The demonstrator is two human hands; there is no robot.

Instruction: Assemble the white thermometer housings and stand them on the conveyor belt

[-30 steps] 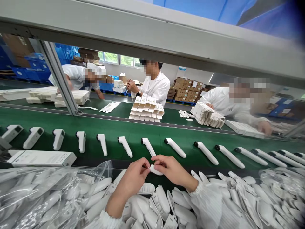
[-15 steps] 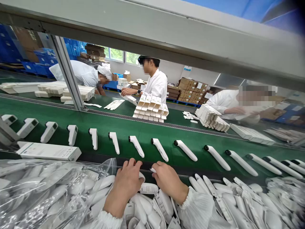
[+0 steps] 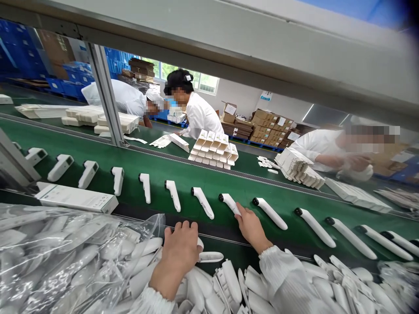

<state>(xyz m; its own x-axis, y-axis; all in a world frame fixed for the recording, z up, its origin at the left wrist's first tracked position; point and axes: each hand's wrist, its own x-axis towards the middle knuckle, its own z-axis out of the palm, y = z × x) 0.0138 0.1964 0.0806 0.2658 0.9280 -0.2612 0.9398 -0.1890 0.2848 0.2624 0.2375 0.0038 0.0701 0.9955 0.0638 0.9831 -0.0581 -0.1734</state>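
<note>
My right hand (image 3: pixel 251 226) reaches over the green belt (image 3: pixel 203 172), its fingers closed on the lower handle of a white handheld thermometer (image 3: pixel 230 203) with a black tip. My left hand (image 3: pixel 182 250) is at the belt's near edge, back of the hand up, fingers curled; a white piece (image 3: pixel 200 244) shows beside its thumb, mostly hidden. Just right of that hand lies a white cover (image 3: pixel 211 257). More thermometers lie in a row along the belt, one (image 3: pixel 270 213) just right of my right hand. White plastic parts (image 3: pixel 229 279) are heaped below both hands.
A white carton (image 3: pixel 77 198) lies on the near edge at left, beside a clear plastic bag (image 3: pixel 65 257) of parts. A metal post (image 3: pixel 106 96) and an overhead beam (image 3: pixel 209 48) frame the view. Beyond the belt, three people in white work near stacked open boxes (image 3: pixel 214 148).
My right hand has moved forward from the parts heap onto a thermometer. The thermometers have shifted left along the belt. The middle person across has turned and leaned down.
</note>
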